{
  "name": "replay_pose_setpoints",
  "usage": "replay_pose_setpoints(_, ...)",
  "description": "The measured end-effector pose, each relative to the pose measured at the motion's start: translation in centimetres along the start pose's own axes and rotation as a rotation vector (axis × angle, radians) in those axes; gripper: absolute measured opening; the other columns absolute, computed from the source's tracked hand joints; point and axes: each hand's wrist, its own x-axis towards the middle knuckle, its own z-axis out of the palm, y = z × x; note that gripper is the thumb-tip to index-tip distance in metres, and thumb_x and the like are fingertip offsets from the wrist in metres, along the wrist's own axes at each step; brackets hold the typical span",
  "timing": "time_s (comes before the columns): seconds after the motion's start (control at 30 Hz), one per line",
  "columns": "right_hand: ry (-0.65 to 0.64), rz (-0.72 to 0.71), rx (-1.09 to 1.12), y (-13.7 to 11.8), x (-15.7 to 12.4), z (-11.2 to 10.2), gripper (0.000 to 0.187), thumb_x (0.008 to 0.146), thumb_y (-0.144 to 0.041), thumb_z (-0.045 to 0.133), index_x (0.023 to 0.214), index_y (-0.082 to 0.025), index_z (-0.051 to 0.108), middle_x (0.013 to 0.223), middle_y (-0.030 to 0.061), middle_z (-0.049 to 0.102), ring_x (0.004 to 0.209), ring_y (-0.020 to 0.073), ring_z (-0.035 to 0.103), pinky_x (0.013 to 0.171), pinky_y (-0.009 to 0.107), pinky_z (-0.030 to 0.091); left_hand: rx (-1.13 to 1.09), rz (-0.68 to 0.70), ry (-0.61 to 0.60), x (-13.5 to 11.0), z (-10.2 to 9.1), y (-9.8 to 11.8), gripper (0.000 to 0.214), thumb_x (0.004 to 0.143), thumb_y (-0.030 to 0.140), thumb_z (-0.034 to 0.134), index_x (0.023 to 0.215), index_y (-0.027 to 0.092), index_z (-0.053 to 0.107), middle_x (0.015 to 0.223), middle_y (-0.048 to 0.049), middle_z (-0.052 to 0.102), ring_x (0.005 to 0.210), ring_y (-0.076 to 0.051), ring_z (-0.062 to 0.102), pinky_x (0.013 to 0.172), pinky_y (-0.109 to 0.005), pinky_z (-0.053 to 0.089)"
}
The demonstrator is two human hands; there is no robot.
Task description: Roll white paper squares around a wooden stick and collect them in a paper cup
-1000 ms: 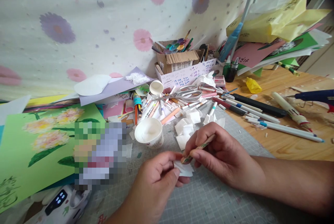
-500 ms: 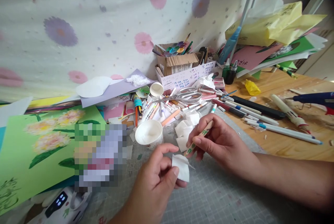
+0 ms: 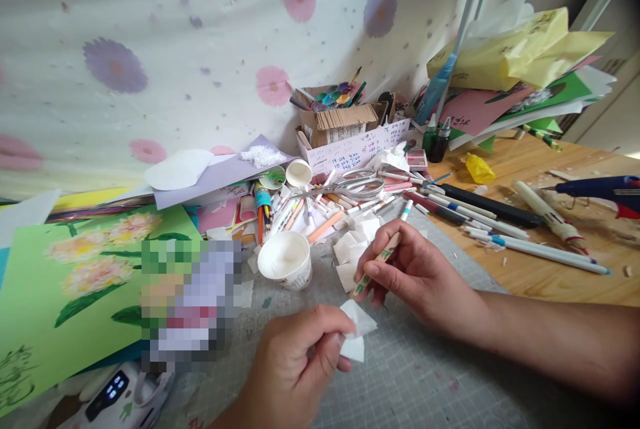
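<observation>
My left hand (image 3: pixel 305 356) is closed, pinching a small folded piece of white paper (image 3: pixel 359 320) between thumb and index finger. In my right hand (image 3: pixel 407 272) is a flat wooden stick (image 3: pixel 384 255) with green smears, held like a pen. Its lower tip is at the top edge of the paper; whether it touches I cannot tell. Just beyond my hands stands a white paper cup (image 3: pixel 285 259). Several white paper squares (image 3: pixel 349 246) lie in a loose pile behind my right hand.
A grey cutting mat (image 3: pixel 400 376) lies under my hands. Markers and scissors (image 3: pixel 357 184) are heaped behind the cup. On the left are a green sheet with flowers (image 3: pixel 30 282) and a white device with a display (image 3: pixel 113 392). A blue glue gun (image 3: pixel 600 187) lies right.
My left index finger has curled down onto the paper, closing the pinch, and the paper now shows a fold. My right hand still holds the stick in nearly the same place.
</observation>
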Motion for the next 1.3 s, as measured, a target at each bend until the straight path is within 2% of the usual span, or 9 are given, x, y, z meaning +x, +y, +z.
replay_pose_setpoints(0.23, 0.187, -0.060, -0.002, -0.5, 1.5, -1.0, 0.031, 0.086, -0.029, 0.067, 0.088, -0.022, 0.038, 0.069, -0.0038, 0.066, 0.060, 0.0146, 0.071, 0.045, 0.019, 0.053, 0.029, -0.040, -0.063, 0.5, 0.6, 0.0, 0.016, 0.079, 0.011, 0.056, 0.076, 0.022, 0.067, 0.060, 0.0019, 0.066, 0.055, -0.016, 0.067, 0.054, -0.022, 0.051)
replay_pose_setpoints(0.3, 0.151, -0.079, 0.006, -1.0, 1.5, -0.6, 0.029, 0.087, -0.029, 0.067, 0.088, -0.022, 0.039, 0.071, -0.0032, 0.067, 0.062, 0.0143, 0.071, 0.048, 0.020, 0.054, 0.009, -0.058, -0.033, 0.6, 0.6, -0.1, 0.014, 0.077, 0.011, 0.057, 0.077, 0.022, 0.066, 0.060, 0.0019, 0.066, 0.056, -0.016, 0.067, 0.054, -0.023, 0.051)
replay_pose_setpoints(0.47, -0.059, -0.091, -0.033, -1.7, 0.7, 0.9, 0.027, 0.086, -0.033, 0.068, 0.087, -0.021, 0.044, 0.077, 0.0013, 0.067, 0.076, 0.0156, 0.069, 0.068, 0.029, 0.055, -0.007, -0.035, 0.084, 0.8, 0.3, 0.3, 0.011, 0.080, 0.015, 0.058, 0.073, 0.023, 0.063, 0.065, 0.0014, 0.067, 0.059, -0.018, 0.069, 0.056, -0.024, 0.052)
replay_pose_setpoints(0.63, -0.080, -0.084, -0.185, -1.1, 0.2, 1.4, 0.024, 0.089, -0.036, 0.064, 0.089, -0.020, 0.046, 0.081, 0.0034, 0.065, 0.076, 0.0152, 0.065, 0.069, 0.029, 0.054, 0.009, -0.017, 0.169, 0.6, 0.1, 0.8, 0.011, 0.082, 0.018, 0.056, 0.075, 0.023, 0.062, 0.067, 0.0004, 0.069, 0.060, -0.019, 0.071, 0.056, -0.024, 0.052)
replay_pose_setpoints(0.8, -0.003, -0.101, -0.138, -1.0, 1.3, 1.3, 0.026, 0.088, -0.036, 0.065, 0.087, -0.020, 0.044, 0.074, 0.0003, 0.063, 0.064, 0.0124, 0.064, 0.061, 0.026, 0.056, 0.034, 0.036, 0.222, 0.2, 0.2, 0.7, 0.011, 0.083, 0.018, 0.054, 0.075, 0.022, 0.061, 0.061, 0.0007, 0.065, 0.056, -0.017, 0.064, 0.056, -0.025, 0.049)
replay_pose_setpoints(0.93, 0.139, -0.188, -0.077, -1.8, 3.1, 1.8, 0.028, 0.084, -0.030, 0.069, 0.086, -0.021, 0.043, 0.071, -0.0029, 0.063, 0.062, 0.0127, 0.067, 0.059, 0.026, 0.058, 0.050, 0.093, 0.258, 0.1, 0.6, 0.9, 0.014, 0.078, 0.013, 0.056, 0.067, 0.021, 0.060, 0.053, 0.0037, 0.055, 0.050, -0.013, 0.053, 0.052, -0.022, 0.042)
replay_pose_setpoints(1.03, 0.169, -0.266, -0.084, -2.0, 4.5, 2.8, 0.027, 0.083, -0.026, 0.069, 0.087, -0.022, 0.044, 0.072, -0.0038, 0.063, 0.064, 0.0121, 0.067, 0.060, 0.025, 0.057, -0.048, 0.031, 0.195, 0.2, 0.9, 0.8, 0.012, 0.076, 0.013, 0.058, 0.067, 0.020, 0.060, 0.054, 0.0035, 0.056, 0.051, -0.013, 0.054, 0.052, -0.022, 0.041)
replay_pose_setpoints(1.13, 0.157, -0.304, -0.165, -1.2, 6.0, 3.9, 0.022, 0.082, -0.023, 0.068, 0.087, -0.021, 0.046, 0.073, -0.0034, 0.061, 0.068, 0.0133, 0.067, 0.060, 0.025, 0.054, -0.225, -0.075, 0.136, 0.3, 1.1, 0.5, 0.010, 0.078, 0.021, 0.061, 0.069, 0.018, 0.060, 0.056, 0.0019, 0.059, 0.054, -0.014, 0.056, 0.054, -0.023, 0.045)
replay_pose_setpoints(1.3, 0.170, -0.309, -0.202, -0.2, 7.6, 4.3, 0.019, 0.079, -0.018, 0.069, 0.083, -0.019, 0.050, 0.076, -0.0017, 0.060, 0.074, 0.0149, 0.066, 0.069, 0.029, 0.052, -0.461, -0.176, 0.134, 0.7, 1.1, 0.3, 0.021, 0.076, 0.035, 0.068, 0.068, 0.017, 0.061, 0.056, 0.0029, 0.057, 0.055, -0.013, 0.054, 0.055, -0.026, 0.052)
